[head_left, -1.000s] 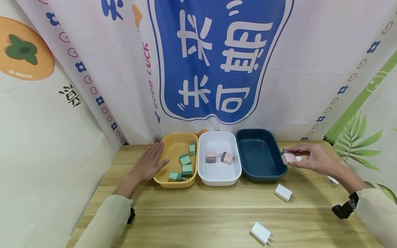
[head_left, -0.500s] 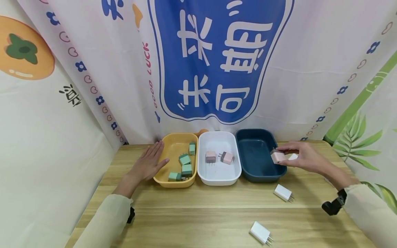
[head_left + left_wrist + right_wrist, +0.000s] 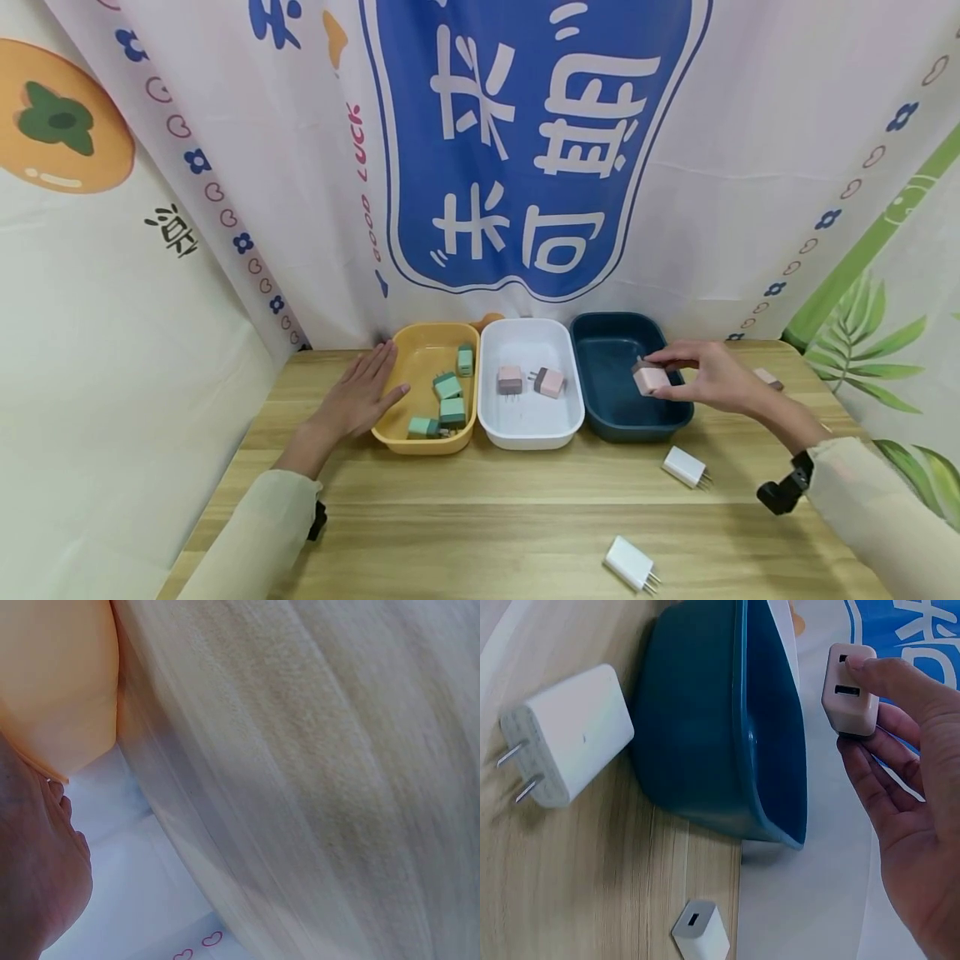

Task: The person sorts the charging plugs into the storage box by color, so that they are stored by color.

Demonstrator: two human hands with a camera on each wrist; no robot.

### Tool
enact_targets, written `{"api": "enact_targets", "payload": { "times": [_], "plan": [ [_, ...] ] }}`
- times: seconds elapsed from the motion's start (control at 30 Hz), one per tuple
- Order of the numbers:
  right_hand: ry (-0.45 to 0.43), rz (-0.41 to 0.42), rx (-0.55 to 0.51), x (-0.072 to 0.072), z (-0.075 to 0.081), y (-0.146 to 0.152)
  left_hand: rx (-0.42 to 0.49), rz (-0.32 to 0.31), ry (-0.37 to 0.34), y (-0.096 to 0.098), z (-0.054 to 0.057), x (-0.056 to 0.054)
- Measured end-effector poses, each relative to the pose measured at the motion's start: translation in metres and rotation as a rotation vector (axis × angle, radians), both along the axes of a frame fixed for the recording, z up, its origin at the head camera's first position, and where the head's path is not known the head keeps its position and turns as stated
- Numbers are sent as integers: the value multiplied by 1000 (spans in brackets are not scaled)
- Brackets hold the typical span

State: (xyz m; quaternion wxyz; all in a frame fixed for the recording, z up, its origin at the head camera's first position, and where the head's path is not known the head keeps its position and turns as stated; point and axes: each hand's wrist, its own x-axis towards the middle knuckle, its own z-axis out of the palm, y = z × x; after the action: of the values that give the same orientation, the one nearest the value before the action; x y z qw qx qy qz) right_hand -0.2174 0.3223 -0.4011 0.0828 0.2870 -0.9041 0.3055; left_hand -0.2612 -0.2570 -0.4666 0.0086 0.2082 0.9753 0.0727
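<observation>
My right hand (image 3: 708,377) pinches a pink and brown charger plug (image 3: 649,377) over the dark blue tray (image 3: 611,408). In the right wrist view, thumb and fingers hold that plug, its port face showing, beyond the tray's rim. My left hand (image 3: 360,393) lies with straight fingers along the left rim of the yellow tray (image 3: 424,447). Several green charger plugs (image 3: 447,386) lie in the yellow tray. The white tray (image 3: 528,438) holds two pink and brown plugs (image 3: 550,382).
Two white charger plugs (image 3: 686,467) lie on the wooden table (image 3: 480,517) in front of the dark blue tray. Another pink and brown plug (image 3: 768,379) lies beyond my right wrist. A smaller white plug (image 3: 703,931) shows in the right wrist view. A printed curtain (image 3: 315,167) hangs behind.
My right hand has carried the pink and brown charger plug leftward, from the dark blue tray's right rim to over its interior. The left hand has stayed in place.
</observation>
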Motion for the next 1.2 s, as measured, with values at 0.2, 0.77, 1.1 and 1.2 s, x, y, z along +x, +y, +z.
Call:
{"api": "enact_targets", "payload": {
  "times": [0.2, 0.77, 1.1, 1.2],
  "plan": [
    [14, 20, 3, -5, -3, -7, 1, 0, -1, 1, 1, 0],
    [-43, 59, 4, -15, -4, -36, -2, 1, 0, 1, 1, 0],
    [-57, 86, -8, -23, -9, -57, 1, -2, 8, 0, 1, -1],
    [-71, 93, -12, -25, -8, -63, -4, 0, 6, -1, 1, -1]
  ]
}}
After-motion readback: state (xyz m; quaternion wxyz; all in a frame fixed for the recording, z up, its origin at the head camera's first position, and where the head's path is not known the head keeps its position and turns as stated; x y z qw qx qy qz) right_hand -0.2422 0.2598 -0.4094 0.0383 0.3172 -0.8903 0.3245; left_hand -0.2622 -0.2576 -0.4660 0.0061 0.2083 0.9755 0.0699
